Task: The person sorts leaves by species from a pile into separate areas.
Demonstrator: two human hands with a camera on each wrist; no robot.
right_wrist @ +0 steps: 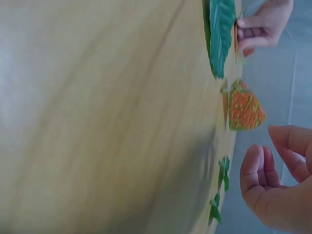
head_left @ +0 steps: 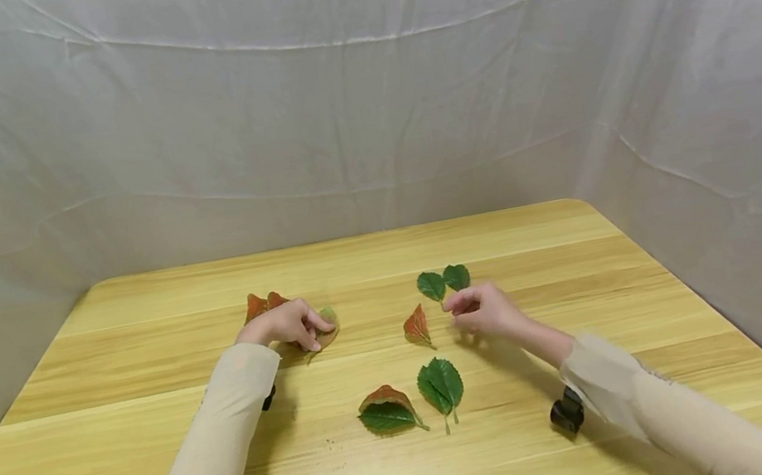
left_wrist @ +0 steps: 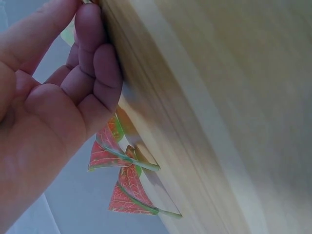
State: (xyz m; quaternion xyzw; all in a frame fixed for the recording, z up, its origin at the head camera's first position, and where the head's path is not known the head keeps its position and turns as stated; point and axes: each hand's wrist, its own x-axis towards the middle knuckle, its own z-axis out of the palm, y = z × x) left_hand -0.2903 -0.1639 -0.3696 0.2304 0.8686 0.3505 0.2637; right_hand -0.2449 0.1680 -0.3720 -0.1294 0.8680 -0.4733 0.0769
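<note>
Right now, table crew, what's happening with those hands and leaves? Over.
Left grip pinches a green-and-russet leaf. Right grip empty, near two green leaves. Red leaf lies between both grips, seemingly blocking neither.

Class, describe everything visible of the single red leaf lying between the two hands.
The red leaf has green mottling and branching veins; it looks artificial, perhaps fabric. Its curled blade rises off the wooden table, its tip on the far side, its slim stem on the near. Only the table touches it.
</note>
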